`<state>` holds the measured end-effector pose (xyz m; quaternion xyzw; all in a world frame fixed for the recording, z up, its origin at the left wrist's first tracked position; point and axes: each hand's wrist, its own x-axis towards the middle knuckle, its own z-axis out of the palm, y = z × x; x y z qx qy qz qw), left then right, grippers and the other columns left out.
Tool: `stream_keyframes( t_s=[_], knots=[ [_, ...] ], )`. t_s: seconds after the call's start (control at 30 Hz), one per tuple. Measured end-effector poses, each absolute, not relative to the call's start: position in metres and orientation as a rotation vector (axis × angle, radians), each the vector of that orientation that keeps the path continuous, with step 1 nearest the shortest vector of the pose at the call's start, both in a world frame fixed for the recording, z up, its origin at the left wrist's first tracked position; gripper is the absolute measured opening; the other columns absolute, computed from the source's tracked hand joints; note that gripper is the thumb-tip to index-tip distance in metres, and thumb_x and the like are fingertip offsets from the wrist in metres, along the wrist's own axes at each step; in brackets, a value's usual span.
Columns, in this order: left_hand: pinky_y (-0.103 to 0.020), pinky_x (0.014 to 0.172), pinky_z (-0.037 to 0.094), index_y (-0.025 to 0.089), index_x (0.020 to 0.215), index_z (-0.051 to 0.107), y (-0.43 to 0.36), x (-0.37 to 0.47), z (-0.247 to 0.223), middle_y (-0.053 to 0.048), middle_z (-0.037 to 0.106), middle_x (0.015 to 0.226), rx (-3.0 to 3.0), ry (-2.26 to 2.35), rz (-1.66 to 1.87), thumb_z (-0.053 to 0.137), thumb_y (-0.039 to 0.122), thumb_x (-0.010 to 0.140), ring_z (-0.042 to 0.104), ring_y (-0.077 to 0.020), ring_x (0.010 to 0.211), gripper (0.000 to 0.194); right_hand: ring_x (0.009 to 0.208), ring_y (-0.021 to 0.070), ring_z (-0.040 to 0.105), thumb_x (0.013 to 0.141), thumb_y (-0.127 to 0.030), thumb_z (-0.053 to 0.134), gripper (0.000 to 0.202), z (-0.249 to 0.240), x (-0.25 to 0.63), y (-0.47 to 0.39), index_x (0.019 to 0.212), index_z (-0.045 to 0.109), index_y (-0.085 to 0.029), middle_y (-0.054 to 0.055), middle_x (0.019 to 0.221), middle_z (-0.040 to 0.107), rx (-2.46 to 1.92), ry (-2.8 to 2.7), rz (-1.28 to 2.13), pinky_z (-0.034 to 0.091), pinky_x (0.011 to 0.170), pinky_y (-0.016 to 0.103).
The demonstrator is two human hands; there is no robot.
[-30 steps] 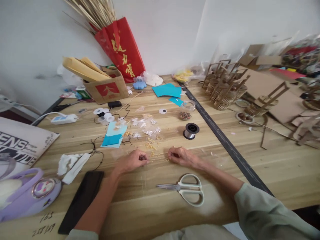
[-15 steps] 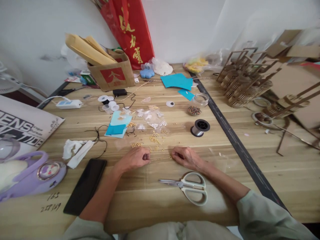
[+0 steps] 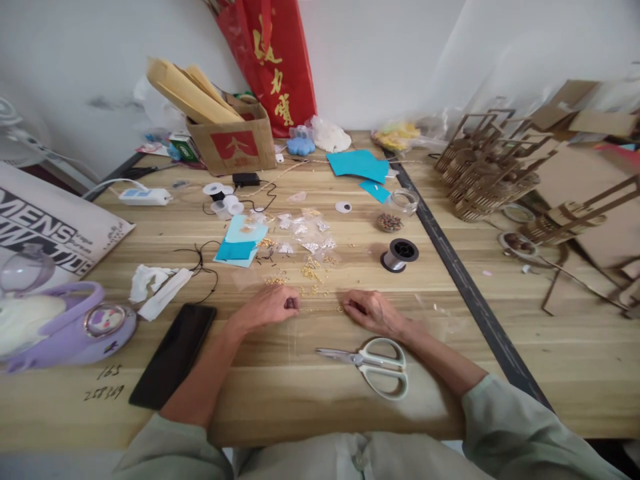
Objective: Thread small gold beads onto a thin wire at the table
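Note:
A thin gold chain (image 3: 319, 310) stretches across the wooden table between my two hands. My left hand (image 3: 273, 307) is closed, its fingertips pinching the chain's left end. At the chain's right end, beside a small ring, my right hand (image 3: 367, 310) rests with curled fingers; its fingertips are pressed together around the end. Small gold beads and findings (image 3: 311, 272) lie scattered just beyond the hands. Scissors (image 3: 367, 360) with pale handles lie nearer to me, below my right hand, blades pointing left.
A wire spool (image 3: 400, 255) and a dish of beads (image 3: 389, 222) stand right of the findings. A black phone (image 3: 174, 353) lies by my left forearm. Blue paper (image 3: 236, 250), small plastic bags (image 3: 307, 230) and a cardboard box (image 3: 235, 143) are farther back.
The view has shifted slightly. Both hands remain almost in place with the chain between them; a small ring now shows at its right end, by my right fingertips.

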<state>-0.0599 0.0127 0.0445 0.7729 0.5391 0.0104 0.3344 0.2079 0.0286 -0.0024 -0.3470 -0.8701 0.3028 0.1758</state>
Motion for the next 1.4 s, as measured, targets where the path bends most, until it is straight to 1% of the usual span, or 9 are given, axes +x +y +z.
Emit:
stream_keyframes(
  t_s=[0.13,0.33,0.57,0.97,1.17,1.4],
  knots=[
    [-0.021,0.058,0.034,0.018,0.071,0.066,0.014,-0.061,0.041,-0.001,0.065,0.066,2.012,1.424,0.023,0.055,0.017,0.069,0.055,-0.012,0.062,0.012,0.061,0.0117,0.051,0.09,-0.021,0.043,0.014,-0.009,0.209,0.028,0.083,0.055,-0.017,0.003,0.071,0.059,-0.901,-2.474,0.759,0.035,0.059,0.022],
    [-0.021,0.056,0.034,0.018,0.071,0.066,0.015,-0.063,0.037,0.0,0.063,0.064,1.976,1.418,0.042,0.059,0.024,0.07,0.054,-0.0118,0.06,0.01,0.063,0.0128,0.052,0.091,-0.021,0.042,0.015,-0.016,0.209,0.028,0.084,0.055,-0.018,0.004,0.072,0.06,-0.86,-2.478,0.69,0.036,0.061,0.023],
    [-0.021,0.058,0.036,0.017,0.073,0.067,0.016,-0.066,0.037,0.0,0.063,0.064,2.026,1.386,0.068,0.055,0.015,0.068,0.054,-0.0109,0.059,0.013,0.063,0.0127,0.052,0.091,-0.022,0.042,0.016,-0.015,0.209,0.029,0.084,0.055,-0.018,0.003,0.072,0.06,-0.865,-2.464,0.712,0.036,0.06,0.023],
    [-0.02,0.055,0.035,0.018,0.075,0.068,0.017,-0.067,0.039,0.001,0.064,0.065,1.996,1.412,0.033,0.054,0.019,0.069,0.051,-0.0102,0.057,0.016,0.061,0.012,0.05,0.089,-0.018,0.042,0.013,-0.014,0.209,0.03,0.083,0.054,-0.018,0.002,0.071,0.057,-0.855,-2.475,0.719,0.035,0.059,0.023],
    [-0.021,0.057,0.035,0.017,0.076,0.069,0.018,-0.069,0.036,-0.001,0.064,0.067,2.005,1.388,0.048,0.054,0.02,0.071,0.052,-0.0112,0.06,0.016,0.06,0.0111,0.048,0.088,-0.017,0.042,0.012,-0.013,0.21,0.03,0.083,0.053,-0.018,0.002,0.071,0.057,-0.871,-2.498,0.716,0.034,0.058,0.022],
    [-0.022,0.057,0.035,0.017,0.077,0.069,0.018,-0.07,0.035,-0.001,0.064,0.068,1.995,1.374,0.056,0.053,0.023,0.074,0.052,-0.012,0.061,0.018,0.061,0.0117,0.05,0.088,-0.018,0.043,0.012,-0.016,0.21,0.031,0.084,0.054,-0.018,0.002,0.071,0.057,-0.871,-2.493,0.691,0.034,0.059,0.022]
  ],
)
